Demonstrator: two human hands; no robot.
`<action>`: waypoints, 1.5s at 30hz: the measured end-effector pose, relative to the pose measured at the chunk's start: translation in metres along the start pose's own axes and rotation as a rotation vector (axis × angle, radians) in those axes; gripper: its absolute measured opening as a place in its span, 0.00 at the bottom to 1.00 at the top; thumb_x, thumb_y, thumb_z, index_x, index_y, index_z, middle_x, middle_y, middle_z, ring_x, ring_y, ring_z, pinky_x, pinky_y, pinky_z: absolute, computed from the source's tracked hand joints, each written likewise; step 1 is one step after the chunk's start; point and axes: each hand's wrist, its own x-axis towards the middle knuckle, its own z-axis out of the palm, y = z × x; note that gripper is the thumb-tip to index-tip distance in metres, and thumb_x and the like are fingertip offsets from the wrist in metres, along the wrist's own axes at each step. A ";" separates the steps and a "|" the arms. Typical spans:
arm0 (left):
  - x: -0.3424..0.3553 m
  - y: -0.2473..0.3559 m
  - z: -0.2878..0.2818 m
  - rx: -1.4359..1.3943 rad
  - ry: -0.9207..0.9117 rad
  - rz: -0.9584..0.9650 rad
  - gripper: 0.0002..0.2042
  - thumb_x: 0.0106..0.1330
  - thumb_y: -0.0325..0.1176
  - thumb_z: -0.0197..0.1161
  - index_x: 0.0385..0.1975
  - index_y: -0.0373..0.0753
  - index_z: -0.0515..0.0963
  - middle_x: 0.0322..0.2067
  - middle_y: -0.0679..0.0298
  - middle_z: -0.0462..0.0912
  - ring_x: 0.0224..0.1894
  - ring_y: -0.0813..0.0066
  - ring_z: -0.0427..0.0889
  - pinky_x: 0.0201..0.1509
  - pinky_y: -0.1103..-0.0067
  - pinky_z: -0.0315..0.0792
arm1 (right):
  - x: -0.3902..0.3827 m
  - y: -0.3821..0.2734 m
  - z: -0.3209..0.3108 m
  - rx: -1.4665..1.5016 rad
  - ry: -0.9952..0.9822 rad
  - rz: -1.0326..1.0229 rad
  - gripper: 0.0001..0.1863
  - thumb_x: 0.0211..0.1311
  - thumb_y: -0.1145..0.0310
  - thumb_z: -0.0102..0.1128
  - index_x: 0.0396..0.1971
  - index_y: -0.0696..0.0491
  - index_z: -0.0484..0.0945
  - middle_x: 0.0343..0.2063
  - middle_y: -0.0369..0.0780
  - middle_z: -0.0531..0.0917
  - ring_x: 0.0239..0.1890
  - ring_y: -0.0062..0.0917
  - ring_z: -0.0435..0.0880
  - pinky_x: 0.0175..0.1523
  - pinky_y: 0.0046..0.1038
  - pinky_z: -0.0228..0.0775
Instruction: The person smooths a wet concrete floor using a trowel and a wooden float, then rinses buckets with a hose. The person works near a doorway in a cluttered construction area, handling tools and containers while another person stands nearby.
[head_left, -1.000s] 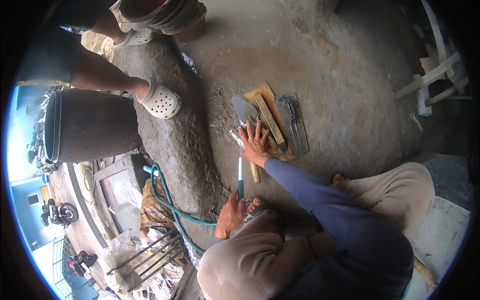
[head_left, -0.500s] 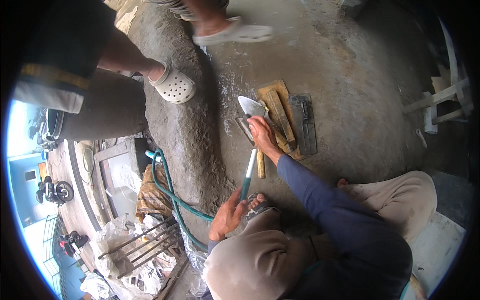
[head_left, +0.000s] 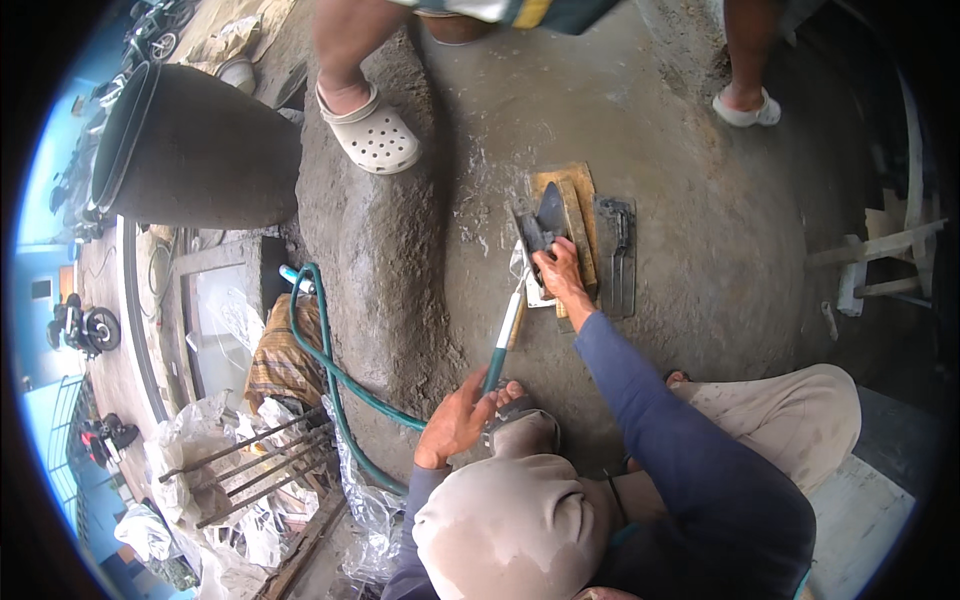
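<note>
My left hand (head_left: 452,425) is closed round a white-and-teal tube (head_left: 508,325), pointing at a tool pile, with something bright, possibly water, at its tip. My right hand (head_left: 560,265) is closed on a dark trowel (head_left: 537,228) above the pile. A yellowish wooden float (head_left: 576,182) lies under it, and a dark flat float with a handle (head_left: 617,270) lies to its right, all on wet grey cement (head_left: 700,260). A green hose (head_left: 355,383) loops to my left. My bare toes show just beside my left hand.
Another person's legs, in white clogs (head_left: 368,137), straddle the upper area, one foot on a raised cement ridge (head_left: 380,270). A big dark tub (head_left: 200,150) lies left, above plastic sheeting with metal bars (head_left: 240,470). Wooden pieces (head_left: 870,255) stand at right; motorbikes (head_left: 90,325) are far left.
My right hand has shifted right and raised a dark trowel from the pile. The tube has tilted right, brightness appearing at its tip. The other person has stepped across to the right.
</note>
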 end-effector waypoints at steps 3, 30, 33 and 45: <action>-0.002 -0.013 -0.003 -0.027 0.008 -0.029 0.28 0.79 0.38 0.55 0.76 0.36 0.65 0.34 0.51 0.88 0.40 0.56 0.89 0.51 0.66 0.79 | 0.002 0.025 -0.023 0.361 -0.157 0.191 0.25 0.69 0.50 0.66 0.55 0.55 0.83 0.62 0.47 0.81 0.71 0.38 0.73 0.72 0.40 0.68; 0.000 -0.002 -0.023 -0.303 -0.283 0.065 0.30 0.79 0.40 0.57 0.79 0.42 0.65 0.27 0.70 0.77 0.27 0.81 0.74 0.34 0.78 0.70 | -0.032 -0.002 -0.038 1.480 -0.495 0.299 0.41 0.77 0.40 0.56 0.78 0.50 0.61 0.74 0.53 0.67 0.68 0.53 0.78 0.62 0.77 0.76; 0.000 -0.011 -0.021 -0.343 -0.244 0.028 0.29 0.79 0.39 0.57 0.78 0.40 0.66 0.28 0.68 0.79 0.27 0.79 0.75 0.35 0.77 0.71 | -0.025 0.003 -0.057 1.488 -0.628 0.384 0.44 0.66 0.40 0.72 0.73 0.51 0.70 0.66 0.50 0.79 0.64 0.46 0.83 0.55 0.71 0.82; 0.011 -0.023 -0.008 -0.140 -0.051 0.069 0.26 0.79 0.38 0.57 0.74 0.34 0.69 0.24 0.64 0.80 0.27 0.75 0.79 0.35 0.74 0.74 | -0.002 0.018 -0.120 1.247 -0.537 0.471 0.41 0.55 0.52 0.84 0.65 0.57 0.78 0.58 0.50 0.87 0.57 0.41 0.89 0.58 0.64 0.85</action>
